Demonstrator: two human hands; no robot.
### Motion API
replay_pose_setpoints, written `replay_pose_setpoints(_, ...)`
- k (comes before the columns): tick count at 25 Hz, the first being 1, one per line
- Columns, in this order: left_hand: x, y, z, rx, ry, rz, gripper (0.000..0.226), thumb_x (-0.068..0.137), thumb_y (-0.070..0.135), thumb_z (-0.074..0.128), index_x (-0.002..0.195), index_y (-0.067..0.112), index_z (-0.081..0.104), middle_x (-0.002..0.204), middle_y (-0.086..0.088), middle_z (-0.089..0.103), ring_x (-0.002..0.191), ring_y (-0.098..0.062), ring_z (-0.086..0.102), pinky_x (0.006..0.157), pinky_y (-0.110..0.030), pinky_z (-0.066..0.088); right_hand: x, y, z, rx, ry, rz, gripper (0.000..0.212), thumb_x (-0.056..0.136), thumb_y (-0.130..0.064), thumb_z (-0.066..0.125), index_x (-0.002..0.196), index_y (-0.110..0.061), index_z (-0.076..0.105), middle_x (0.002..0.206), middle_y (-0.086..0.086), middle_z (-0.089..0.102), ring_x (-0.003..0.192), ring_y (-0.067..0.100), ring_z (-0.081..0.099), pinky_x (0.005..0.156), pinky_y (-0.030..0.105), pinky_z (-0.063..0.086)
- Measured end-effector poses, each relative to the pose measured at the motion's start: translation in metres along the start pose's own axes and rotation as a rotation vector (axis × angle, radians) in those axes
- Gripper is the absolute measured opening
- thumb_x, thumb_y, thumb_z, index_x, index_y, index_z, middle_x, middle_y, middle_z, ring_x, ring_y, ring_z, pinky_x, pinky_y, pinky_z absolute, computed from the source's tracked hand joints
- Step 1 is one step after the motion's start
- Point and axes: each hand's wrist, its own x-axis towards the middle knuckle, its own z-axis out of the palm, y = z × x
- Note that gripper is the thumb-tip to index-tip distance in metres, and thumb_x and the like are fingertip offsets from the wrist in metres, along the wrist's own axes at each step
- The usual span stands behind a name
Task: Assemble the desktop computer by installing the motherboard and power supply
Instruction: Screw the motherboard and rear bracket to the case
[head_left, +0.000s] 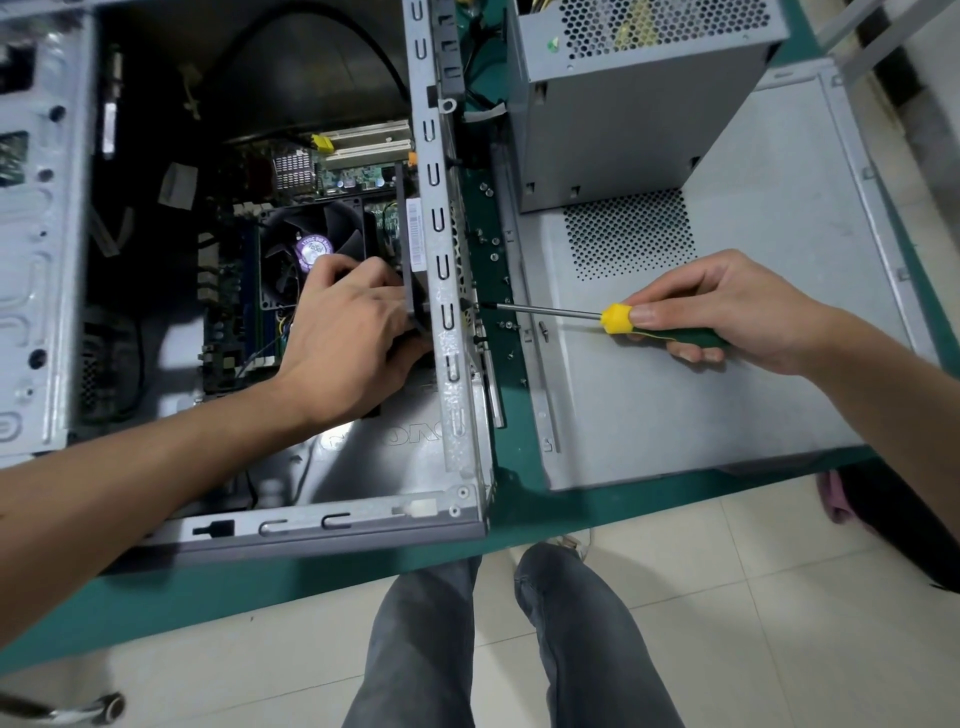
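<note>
An open grey computer case (457, 395) lies on the green table (519, 499). The motherboard (228, 291) with its black CPU fan (306, 244) sits inside it. My left hand (348, 338) reaches into the case and grips a black part (415, 291) pressed against the inside of the right wall. My right hand (727, 312) holds a green and yellow screwdriver (618, 318). Its tip meets a screw (475, 305) on the outside of that wall. The grey power supply (623, 104) stands outside the case at the upper right.
The case's removed side panel (727, 395) lies flat under my right hand. Several loose screws (493, 244) are scattered on the green strip between case and panel. My legs and a tiled floor show below the table's front edge.
</note>
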Motion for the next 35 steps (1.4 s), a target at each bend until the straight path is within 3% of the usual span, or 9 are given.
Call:
replay_pose_setpoints(9,-0.002,0.001,-0.001,0.010,-0.003,0.007,0.032,0.081,0.024,0.051,0.064,0.032,0.024,0.069,0.016,0.023,0.074,-0.017,0.039,0.073,-0.035,0.026,-0.004,-0.015,0.002,-0.089,-0.001,-0.042,0.059,0.054,-0.058,0.089,0.101,-0.022,0.079,0.076,0.017,0.071,0.053,0.024,0.052,0.044,0.025,0.041)
replay_pose_setpoints(14,-0.003,0.000,0.001,0.073,-0.028,-0.040,0.039,0.077,0.016,0.064,0.051,0.024,0.035,0.061,0.010,0.035,0.070,-0.027,0.051,0.075,-0.036,0.027,-0.001,-0.037,-0.006,-0.203,-0.018,-0.099,0.045,0.050,-0.036,0.088,0.094,-0.032,0.080,0.100,0.007,0.075,0.098,0.035,0.068,0.093,0.046,0.052)
replay_pose_setpoints(18,-0.005,0.000,0.000,0.089,-0.061,-0.065,0.032,0.076,0.015,0.065,0.051,0.017,0.045,0.060,0.003,0.051,0.069,-0.030,0.053,0.076,-0.036,0.027,0.001,-0.041,-0.009,-0.254,-0.079,-0.054,0.052,0.047,-0.038,0.084,0.098,-0.036,0.079,0.104,0.006,0.074,0.107,0.035,0.064,0.102,0.051,0.048)
replay_pose_setpoints(21,-0.006,-0.001,0.002,0.119,-0.084,-0.088,0.017,0.076,0.016,0.065,0.060,0.013,0.063,0.068,0.000,0.061,0.074,-0.028,0.054,0.078,-0.036,0.027,0.001,-0.039,-0.011,-0.236,-0.062,-0.032,0.058,0.042,-0.040,0.087,0.099,-0.032,0.079,0.102,0.010,0.075,0.100,0.033,0.068,0.095,0.043,0.051)
replay_pose_setpoints(24,-0.007,-0.002,0.003,0.118,-0.080,-0.088,0.014,0.076,0.017,0.066,0.062,0.014,0.066,0.068,0.001,0.061,0.075,-0.027,0.053,0.078,-0.036,0.027,0.003,-0.035,-0.010,-0.051,0.061,-0.014,0.060,0.043,-0.037,0.088,0.098,-0.017,0.078,0.087,0.006,0.075,0.072,0.017,0.068,0.058,0.019,0.052)
replay_pose_setpoints(26,-0.007,-0.002,0.003,0.117,-0.071,-0.085,0.015,0.076,0.017,0.066,0.061,0.015,0.064,0.067,0.001,0.060,0.075,-0.027,0.052,0.078,-0.036,0.028,0.004,-0.032,-0.008,0.054,0.138,-0.003,0.044,0.051,-0.037,0.086,0.088,-0.016,0.074,0.077,0.004,0.072,0.061,0.013,0.065,0.045,0.015,0.045)
replay_pose_setpoints(29,-0.007,-0.001,0.004,0.106,-0.059,-0.080,0.020,0.075,0.015,0.067,0.056,0.015,0.059,0.064,0.000,0.057,0.073,-0.026,0.050,0.077,-0.036,0.028,-0.001,-0.031,-0.010,0.283,0.115,0.019,0.014,0.072,-0.018,0.074,0.083,-0.017,0.064,0.075,0.001,0.066,0.070,0.013,0.066,0.058,0.020,0.053)
replay_pose_setpoints(31,-0.007,-0.002,0.003,0.104,-0.060,-0.088,0.023,0.074,0.015,0.067,0.055,0.014,0.056,0.063,0.000,0.056,0.074,-0.023,0.047,0.077,-0.036,0.027,-0.005,-0.029,-0.011,0.413,0.139,0.022,0.014,0.076,-0.004,0.065,0.084,-0.015,0.061,0.077,0.001,0.064,0.079,0.016,0.069,0.070,0.026,0.058)
replay_pose_setpoints(35,-0.007,-0.002,0.004,0.100,-0.060,-0.089,0.023,0.075,0.016,0.066,0.055,0.015,0.056,0.064,0.001,0.055,0.076,-0.021,0.044,0.077,-0.036,0.027,-0.003,-0.021,0.007,0.165,0.400,0.079,0.016,0.090,-0.025,0.068,0.083,-0.011,0.064,0.072,0.010,0.068,0.057,0.019,0.066,0.049,0.023,0.054)
